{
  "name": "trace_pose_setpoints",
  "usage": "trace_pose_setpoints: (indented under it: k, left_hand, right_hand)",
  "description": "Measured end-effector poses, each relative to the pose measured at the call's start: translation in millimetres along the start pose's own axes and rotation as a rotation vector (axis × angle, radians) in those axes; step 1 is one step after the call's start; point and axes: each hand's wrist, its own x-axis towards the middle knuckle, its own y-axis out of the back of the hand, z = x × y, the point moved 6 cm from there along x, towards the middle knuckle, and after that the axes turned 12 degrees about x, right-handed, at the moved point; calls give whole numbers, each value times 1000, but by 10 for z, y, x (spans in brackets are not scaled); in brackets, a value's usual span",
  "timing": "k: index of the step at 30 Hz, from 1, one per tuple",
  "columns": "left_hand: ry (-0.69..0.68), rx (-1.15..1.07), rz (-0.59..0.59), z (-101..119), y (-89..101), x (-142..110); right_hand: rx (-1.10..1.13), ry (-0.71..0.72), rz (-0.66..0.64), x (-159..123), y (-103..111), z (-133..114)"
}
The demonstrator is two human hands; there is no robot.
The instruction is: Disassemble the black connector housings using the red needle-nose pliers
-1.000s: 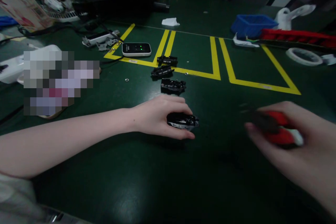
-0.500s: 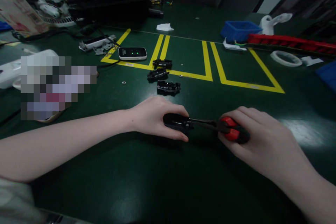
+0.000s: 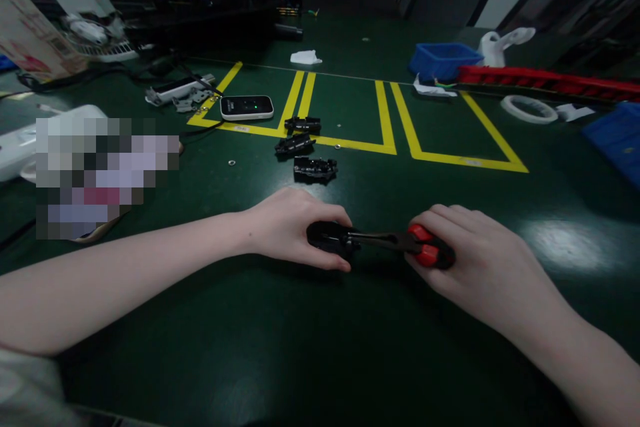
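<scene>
My left hand (image 3: 295, 227) is closed around a black plastic part (image 3: 325, 237), thumb on the near side and fingers on the far side. In my right hand (image 3: 475, 253) are long-nose pliers (image 3: 383, 240) with red and black handles, pointing left. The tips of the pliers meet the right end of the black part; what they grip there is too dark to make out. Beyond my left hand lie three similar black parts, the nearest (image 3: 315, 169) apart from the middle one (image 3: 295, 144) and the farthest (image 3: 303, 124).
Yellow tape (image 3: 360, 145) marks boxes on the green table (image 3: 280, 360). A small device with a green light (image 3: 247, 107) lies back left, near grey metal pieces (image 3: 189, 101). At back right are a blue bin (image 3: 443, 61), a red strip (image 3: 545, 83) and a white ring (image 3: 529, 109).
The pliers' tips have shifted left, farther over the black part, and my right hand has come slightly nearer my left. The whole view has turned a little.
</scene>
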Motion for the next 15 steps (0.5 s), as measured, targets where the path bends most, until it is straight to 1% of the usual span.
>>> trace_pose_setpoints:
  k: [9, 15]
  left_hand:
    - [19, 38, -21, 1, -11, 3]
    - [2, 31, -28, 2, -11, 12]
  right_hand:
    - [19, 12, 4, -7, -20, 29]
    - [33, 7, 9, -32, -36, 38]
